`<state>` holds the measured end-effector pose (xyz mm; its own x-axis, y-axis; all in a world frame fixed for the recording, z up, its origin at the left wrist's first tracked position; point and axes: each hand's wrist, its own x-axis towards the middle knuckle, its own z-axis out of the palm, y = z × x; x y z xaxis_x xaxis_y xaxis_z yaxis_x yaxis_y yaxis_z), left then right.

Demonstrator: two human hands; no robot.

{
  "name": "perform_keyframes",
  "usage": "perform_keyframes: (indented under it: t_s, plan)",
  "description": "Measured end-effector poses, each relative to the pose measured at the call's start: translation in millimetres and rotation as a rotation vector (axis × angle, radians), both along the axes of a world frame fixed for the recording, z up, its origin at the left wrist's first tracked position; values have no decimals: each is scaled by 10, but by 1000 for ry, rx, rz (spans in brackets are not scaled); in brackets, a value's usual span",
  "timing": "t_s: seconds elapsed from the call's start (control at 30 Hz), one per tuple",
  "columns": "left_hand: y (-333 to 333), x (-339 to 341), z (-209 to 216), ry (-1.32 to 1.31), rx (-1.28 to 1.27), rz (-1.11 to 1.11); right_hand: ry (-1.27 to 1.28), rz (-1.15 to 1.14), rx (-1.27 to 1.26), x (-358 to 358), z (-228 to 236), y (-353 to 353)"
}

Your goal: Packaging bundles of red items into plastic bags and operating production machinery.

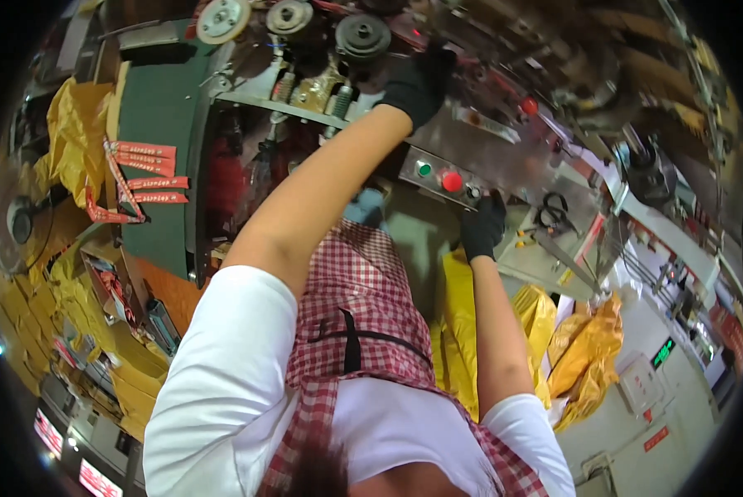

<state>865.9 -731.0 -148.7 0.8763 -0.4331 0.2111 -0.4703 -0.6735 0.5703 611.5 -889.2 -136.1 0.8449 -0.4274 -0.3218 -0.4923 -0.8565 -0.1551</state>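
In a black glove, my left hand point(421, 87) reaches across a metal machine point(305, 108) at the top of the view. Its fingers blend into the dark parts there, so whether they grip anything is hidden. My right hand point(482, 225), also gloved in black, is up against the right end of a small control box point(413, 164). Fingers of that hand show apart, close to a dark knob point(472, 192). The box also bears a green button point(424, 169) and a large red button point(451, 180).
Round pulleys point(363, 37) top the machine. Left, red printed ribbon strips point(144, 170) hang over a dark green board point(168, 91) by a yellow bag point(73, 132). Black scissors point(556, 214) lie right of my right hand. Yellow bags point(533, 315) and an orange bag point(587, 356) stand below.
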Motion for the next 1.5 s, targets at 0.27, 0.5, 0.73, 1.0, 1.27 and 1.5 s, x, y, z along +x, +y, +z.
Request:
perform_keyframes:
  t_s: [0.27, 0.5, 0.73, 1.0, 1.27, 1.5]
  plan:
    - [545, -1179, 593, 301, -112, -35, -29, -55, -24, -365, -28, -85]
    - [1575, -2724, 618, 837, 264, -107, 123, 29, 23, -244, 102, -242]
    - [2004, -2934, 454, 1026, 284, 8, 238, -2, 48, -174, 167, -275]
    - [2174, -2922, 360, 1102, 134, 182, 222, 7, 69, -94, 218, -151]
    - [2891, -431, 915, 86, 165, 373, 64, -67, 11, -267, 33, -109]
    - [2425, 938, 1568, -259, 260, -68, 155, -170, 11, -114, 191, 84]
